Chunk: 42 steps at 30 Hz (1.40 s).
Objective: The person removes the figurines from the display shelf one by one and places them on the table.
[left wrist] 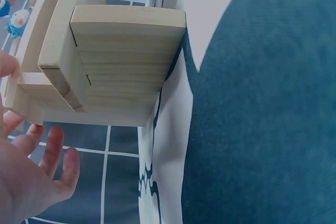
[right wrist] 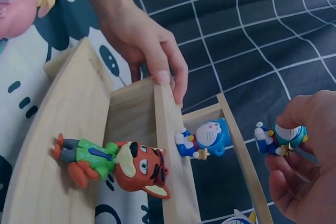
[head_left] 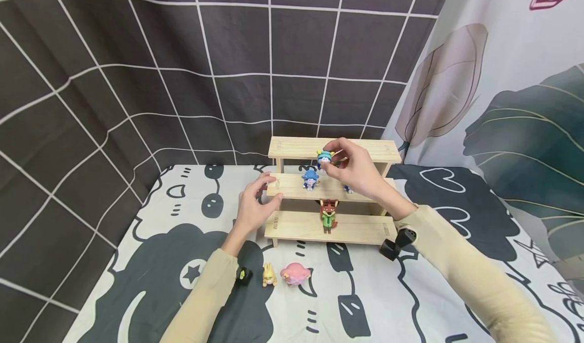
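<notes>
Past right sleeve (head_left: 470,264), pinches figurine (head_left: 324,158) with right hand (head_left: 355,168), leaving body free; with left hand (head_left: 254,203), apparently clasps shelf (head_left: 289,187) steady.

We see the shelf (head_left: 353,226) standing on the cloth (head_left: 388,307) before the curtain (head_left: 301,44), with a fox figure (head_left: 328,216) about midway along its bottom tier (head_left: 287,226). On the middle tier (head_left: 288,187) we find a cat figure (head_left: 310,180) left of centre, a half-hidden figure (head_left: 348,189) to its right, and the left hand (head_left: 253,207) touching the left end; the right hand (head_left: 355,168) holds a figurine (head_left: 324,157) by the top tier (head_left: 296,149). Before the shelf's front left corner we have a rabbit figure (head_left: 269,275), with a toy (head_left: 295,273) just right of it.
</notes>
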### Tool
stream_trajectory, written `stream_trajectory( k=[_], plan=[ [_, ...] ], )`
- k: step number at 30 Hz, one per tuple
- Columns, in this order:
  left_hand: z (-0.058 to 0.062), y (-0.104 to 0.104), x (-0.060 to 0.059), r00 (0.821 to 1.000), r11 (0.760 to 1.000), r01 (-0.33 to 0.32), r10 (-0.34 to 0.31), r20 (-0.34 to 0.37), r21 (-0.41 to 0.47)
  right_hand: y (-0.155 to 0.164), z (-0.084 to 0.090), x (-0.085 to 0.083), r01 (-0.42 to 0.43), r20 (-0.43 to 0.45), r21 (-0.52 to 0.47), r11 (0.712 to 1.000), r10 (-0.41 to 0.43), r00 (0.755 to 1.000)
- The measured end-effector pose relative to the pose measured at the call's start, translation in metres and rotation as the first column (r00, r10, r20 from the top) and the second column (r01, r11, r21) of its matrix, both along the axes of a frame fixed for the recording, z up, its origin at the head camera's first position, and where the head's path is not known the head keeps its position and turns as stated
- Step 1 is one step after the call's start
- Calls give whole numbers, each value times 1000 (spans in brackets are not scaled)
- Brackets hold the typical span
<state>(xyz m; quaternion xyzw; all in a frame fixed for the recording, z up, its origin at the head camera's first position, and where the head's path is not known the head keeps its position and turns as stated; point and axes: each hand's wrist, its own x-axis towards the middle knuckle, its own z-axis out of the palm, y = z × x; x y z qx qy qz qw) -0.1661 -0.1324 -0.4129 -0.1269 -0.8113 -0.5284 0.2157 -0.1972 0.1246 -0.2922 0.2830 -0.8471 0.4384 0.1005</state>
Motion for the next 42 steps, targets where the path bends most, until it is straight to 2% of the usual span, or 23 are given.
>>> stream_trajectory(
  k=[7, 16, 25, 33, 42],
  plan=[
    [1, 0, 0, 1000, 1000, 3, -3, -1, 4, 2, -4, 6, -4, -10, 0, 1000, 4, 1000],
    [-2, 0, 0, 1000, 1000, -1, 1, 9, 3, 6, -10, 18, 5, 33, 1, 1000, -5, 999],
    [-2, 0, 0, 1000, 1000, -1, 1, 4, 1, 9, -17, 33, -16, 15, 3, 1000, 16, 1000],
    [-2, 0, 1, 1000, 1000, -3, 3, 2, 3, 12, -29, 45, -47, 25, -37, 998, 48, 999],
    [0, 0, 1, 1000, 1000, 1, -1, 2, 2, 15, -43, 56, -40, 83, -36, 999, 43, 996]
  ],
)
